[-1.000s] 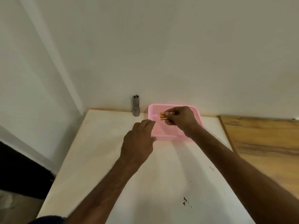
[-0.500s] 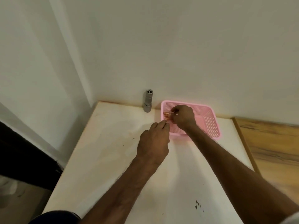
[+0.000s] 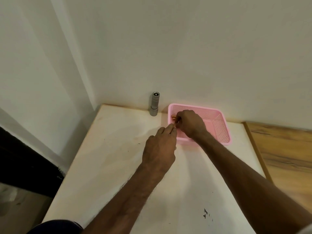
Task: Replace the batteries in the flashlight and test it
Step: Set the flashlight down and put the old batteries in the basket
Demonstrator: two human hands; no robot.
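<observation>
A grey metal flashlight (image 3: 155,104) stands upright against the wall at the back of the white table. Just to its right sits a pink mesh basket (image 3: 221,127). My right hand (image 3: 190,123) reaches over the basket's left side and pinches several small gold batteries (image 3: 173,118) between thumb and fingers. My left hand (image 3: 160,147) hovers palm down by the basket's near left corner, its fingertips stretched toward the batteries and almost touching them. It holds nothing.
The white table (image 3: 118,166) ends at a wall behind and at a drop on the left. A wood-grain tabletop (image 3: 283,152) adjoins it on the right. Small dark specks (image 3: 206,215) mark the near surface.
My left hand has slid forward to the basket's corner, closing on the batteries. My right hand has kept its grip on them above the basket. The camera view has shifted.
</observation>
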